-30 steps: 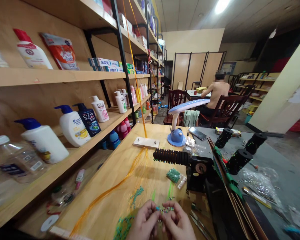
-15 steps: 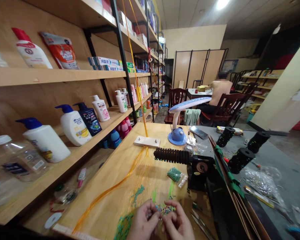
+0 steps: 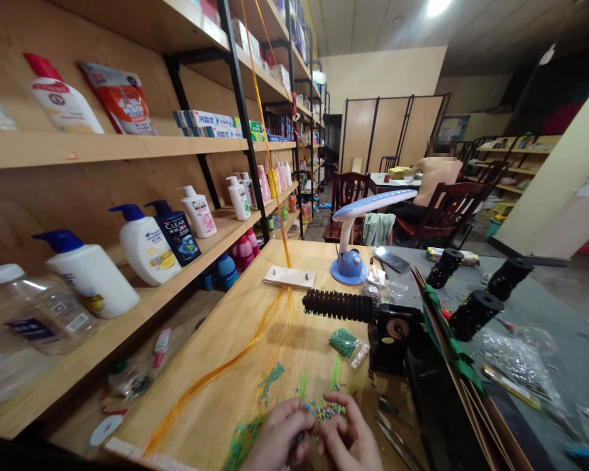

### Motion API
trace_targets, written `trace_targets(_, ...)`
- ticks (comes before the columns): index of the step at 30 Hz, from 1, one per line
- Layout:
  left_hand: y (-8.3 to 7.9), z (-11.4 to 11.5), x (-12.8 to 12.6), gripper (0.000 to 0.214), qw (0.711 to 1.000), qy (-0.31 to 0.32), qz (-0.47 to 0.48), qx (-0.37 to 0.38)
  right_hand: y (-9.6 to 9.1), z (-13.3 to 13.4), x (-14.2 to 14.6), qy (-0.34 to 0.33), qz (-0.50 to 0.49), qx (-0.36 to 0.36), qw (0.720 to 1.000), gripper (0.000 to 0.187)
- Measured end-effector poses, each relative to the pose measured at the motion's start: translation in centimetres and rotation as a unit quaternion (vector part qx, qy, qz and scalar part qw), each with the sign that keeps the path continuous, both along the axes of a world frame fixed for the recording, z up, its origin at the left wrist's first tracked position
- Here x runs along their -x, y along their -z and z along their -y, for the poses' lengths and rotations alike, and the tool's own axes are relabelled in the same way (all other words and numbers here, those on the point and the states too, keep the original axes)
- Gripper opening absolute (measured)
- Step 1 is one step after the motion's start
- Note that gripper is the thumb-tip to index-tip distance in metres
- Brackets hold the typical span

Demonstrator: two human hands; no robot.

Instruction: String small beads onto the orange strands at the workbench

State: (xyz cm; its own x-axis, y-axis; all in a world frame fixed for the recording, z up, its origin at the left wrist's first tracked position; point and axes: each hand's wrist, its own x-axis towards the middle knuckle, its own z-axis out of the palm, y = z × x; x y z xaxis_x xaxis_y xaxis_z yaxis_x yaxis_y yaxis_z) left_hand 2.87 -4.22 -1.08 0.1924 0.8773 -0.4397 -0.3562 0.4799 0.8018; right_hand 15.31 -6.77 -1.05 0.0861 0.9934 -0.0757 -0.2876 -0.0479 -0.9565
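At the bottom centre, my left hand (image 3: 281,435) is closed in a pinch, its fingertips close to my right hand (image 3: 346,428). My right thumb and forefinger also come together there, the forefinger curved. What either pinch holds is too small to make out. Just beyond the fingers lies a pile of multicoloured beads (image 3: 330,411). Turquoise beads (image 3: 271,379) are scattered farther left, and green beaded strands (image 3: 242,445) lie beside my left hand. Orange threads (image 3: 235,356) run from a clamped wooden strip (image 3: 289,277) down the table.
A bag of green beads (image 3: 343,341) lies near a black ridged roller (image 3: 338,305) on a stand. Scissors (image 3: 395,438) rest right of my hands. A blue desk lamp (image 3: 348,267) stands behind. Shelves with bottles (image 3: 150,252) line the left. A person (image 3: 439,176) sits far back.
My left hand has turned slightly, its fingers curling in closer toward the right hand. The right hand has hardly moved.
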Motion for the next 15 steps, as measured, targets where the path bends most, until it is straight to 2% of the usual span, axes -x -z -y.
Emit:
trace_targets(5, -0.7, 0.1, 0.0, 0.028, 1.000, 0.021, 0.005, -0.010, 0.2, -0.1, 0.0, -0.006, -0.002, 0.000, 1.000, 0.064)
trace_targets(9, -1.3, 0.3, -0.1, 0.023, 1.000, 0.012, 0.015, -0.007, 0.3, -0.1, 0.0, -0.009, 0.000, -0.004, 1.000, 0.064)
trace_targets(15, -1.3, 0.2, 0.0, 0.021, 0.999, 0.038, 0.022, -0.008, 0.8, -0.3, -0.2, -0.021, -0.001, -0.016, 1.000, 0.059)
